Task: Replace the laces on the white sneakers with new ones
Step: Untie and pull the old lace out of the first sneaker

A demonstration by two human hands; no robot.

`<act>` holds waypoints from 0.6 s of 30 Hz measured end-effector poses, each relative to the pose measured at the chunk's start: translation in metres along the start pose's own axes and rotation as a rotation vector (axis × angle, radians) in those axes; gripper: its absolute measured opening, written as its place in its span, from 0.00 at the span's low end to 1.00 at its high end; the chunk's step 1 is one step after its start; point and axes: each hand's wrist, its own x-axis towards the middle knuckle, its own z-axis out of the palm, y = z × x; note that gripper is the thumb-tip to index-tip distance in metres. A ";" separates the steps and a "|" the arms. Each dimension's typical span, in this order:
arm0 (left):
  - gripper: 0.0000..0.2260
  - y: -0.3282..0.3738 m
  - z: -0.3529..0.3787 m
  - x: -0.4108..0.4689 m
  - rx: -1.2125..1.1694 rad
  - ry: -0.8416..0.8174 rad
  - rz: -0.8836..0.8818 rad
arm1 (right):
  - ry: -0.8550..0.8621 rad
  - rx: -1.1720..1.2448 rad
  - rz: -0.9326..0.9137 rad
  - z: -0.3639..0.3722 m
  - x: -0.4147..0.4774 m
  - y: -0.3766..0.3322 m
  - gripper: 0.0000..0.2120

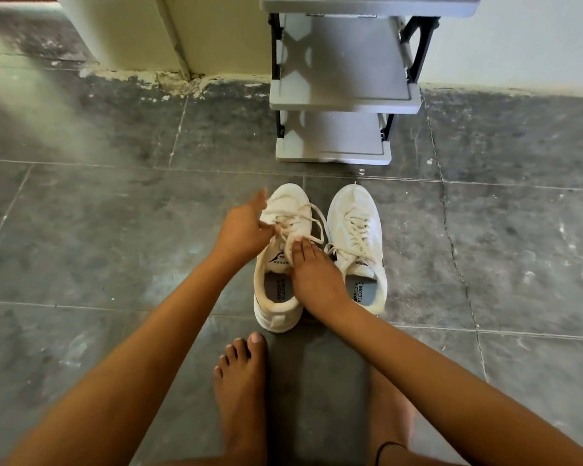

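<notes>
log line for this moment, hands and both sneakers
step: unlacing | left hand: pinches lace of first sneaker | right hand: fingers flat on first sneaker | other sneaker: laced

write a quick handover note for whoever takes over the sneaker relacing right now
Left hand: pinches the old lace of the left-side sneaker.
Right hand: fingers straight, pressing down on that sneaker.
Other sneaker: beside it on the tiled floor, laced.
Done: nothing removed; both sneakers have old laces in the eyelets.
Left: unlace both, thread new laces; none in view.
</notes>
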 end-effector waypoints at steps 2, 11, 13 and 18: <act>0.26 -0.008 0.006 -0.004 0.158 -0.087 0.017 | 0.005 0.047 -0.009 -0.003 -0.001 0.002 0.29; 0.06 -0.029 0.010 -0.015 0.256 0.016 0.023 | 0.162 0.409 0.059 -0.030 0.001 0.014 0.34; 0.06 -0.028 0.014 -0.015 0.294 0.009 0.034 | 0.117 0.399 0.038 -0.029 0.002 0.019 0.32; 0.11 -0.026 0.024 -0.012 0.413 0.013 0.127 | 0.013 0.169 0.016 -0.030 0.015 0.017 0.26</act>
